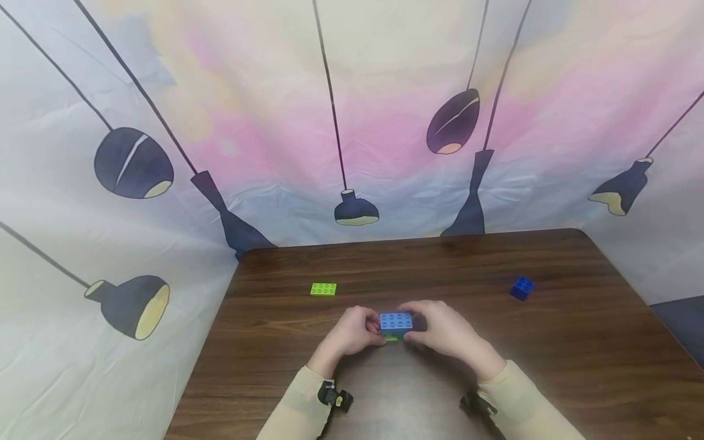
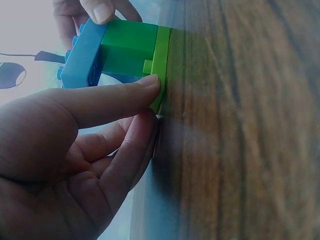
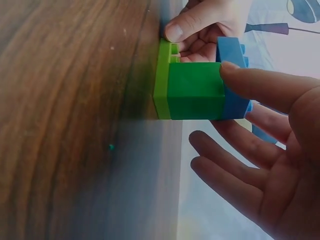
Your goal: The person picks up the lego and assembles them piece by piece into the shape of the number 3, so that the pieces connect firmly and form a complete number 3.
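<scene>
A small stack of toy building bricks stands on the table between both hands. Its base is a lime flat brick [image 2: 160, 60], with a green brick [image 3: 195, 92] on one end of it. On top lies a light blue brick [image 1: 396, 321], overhanging the uncovered end of the base. My left hand [image 1: 353, 330] pinches the lime base between thumb and fingers. From the other side my right hand [image 1: 448, 330] holds the light blue brick, its thumb [image 3: 240, 77] near the seam with the green one; its lower fingers reach out loosely.
Another lime flat brick [image 1: 323, 289] lies farther back on the left of the brown wooden table [image 1: 264, 360]. A dark blue brick [image 1: 521, 288] sits at the back right. Behind the table hangs a cloth [image 1: 286, 122] printed with lamps.
</scene>
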### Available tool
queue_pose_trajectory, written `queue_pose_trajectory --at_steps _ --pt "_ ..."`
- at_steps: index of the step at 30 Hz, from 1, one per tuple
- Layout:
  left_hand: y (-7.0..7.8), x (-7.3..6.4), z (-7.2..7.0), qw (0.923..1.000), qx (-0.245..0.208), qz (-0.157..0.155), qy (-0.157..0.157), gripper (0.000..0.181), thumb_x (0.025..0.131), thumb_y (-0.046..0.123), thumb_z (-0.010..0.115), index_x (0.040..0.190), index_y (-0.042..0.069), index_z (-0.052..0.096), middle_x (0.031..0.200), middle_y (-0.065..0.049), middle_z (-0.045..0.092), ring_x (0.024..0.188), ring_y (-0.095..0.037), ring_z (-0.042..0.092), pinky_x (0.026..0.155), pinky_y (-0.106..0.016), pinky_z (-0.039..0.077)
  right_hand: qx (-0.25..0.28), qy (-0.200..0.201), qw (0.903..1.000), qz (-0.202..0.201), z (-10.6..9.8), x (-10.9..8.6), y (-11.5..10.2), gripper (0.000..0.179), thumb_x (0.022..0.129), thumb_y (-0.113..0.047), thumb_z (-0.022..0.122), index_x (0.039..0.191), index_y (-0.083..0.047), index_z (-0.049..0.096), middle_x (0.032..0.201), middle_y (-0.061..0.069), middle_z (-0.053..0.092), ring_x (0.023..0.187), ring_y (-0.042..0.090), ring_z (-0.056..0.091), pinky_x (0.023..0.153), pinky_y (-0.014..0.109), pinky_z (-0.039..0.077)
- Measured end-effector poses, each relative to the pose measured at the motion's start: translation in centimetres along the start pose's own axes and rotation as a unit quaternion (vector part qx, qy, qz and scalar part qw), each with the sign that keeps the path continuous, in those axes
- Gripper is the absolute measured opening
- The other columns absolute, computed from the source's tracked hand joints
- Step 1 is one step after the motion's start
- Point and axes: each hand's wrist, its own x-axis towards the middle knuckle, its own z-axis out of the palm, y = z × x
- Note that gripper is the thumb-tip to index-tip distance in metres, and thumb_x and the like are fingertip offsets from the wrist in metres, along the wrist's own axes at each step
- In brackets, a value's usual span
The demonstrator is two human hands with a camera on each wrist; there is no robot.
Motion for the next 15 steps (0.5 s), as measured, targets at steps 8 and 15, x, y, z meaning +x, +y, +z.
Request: queue_pose_trajectory --at_steps 8,15 --pt "0.0 0.0 0.1 1.0 -0.002 0.004 0.002 0.025 0.08 0.003 0.092 0.095 0.004 0.073 0.079 0.003 0.068 0.073 -0.011 0.064 0.067 -0.028 0.054 0.015 -0.024 0.9993 -0.023 -0.9 -0.3 0.6 0.058 0.09 -0.02 0.089 0.143 -0.014 0.067 0.138 0.003 0.071 0.124 0.025 0.067 0.103 0.051 0.054" --pt "-0.1 0.0 0.2 0.9999 0.002 0.011 0.006 0.025 0.079 0.002 0.093 0.094 0.004 0.073 0.079 0.003 0.067 0.073 -0.011 0.064 0.066 -0.029 0.054 0.021 -0.019 0.9993 -0.024 -1.9 -0.7 1.1 0.053 0.098 -0.038 0.08 0.142 -0.012 0.068 0.136 0.003 0.072 0.124 0.025 0.068 0.103 0.052 0.054"
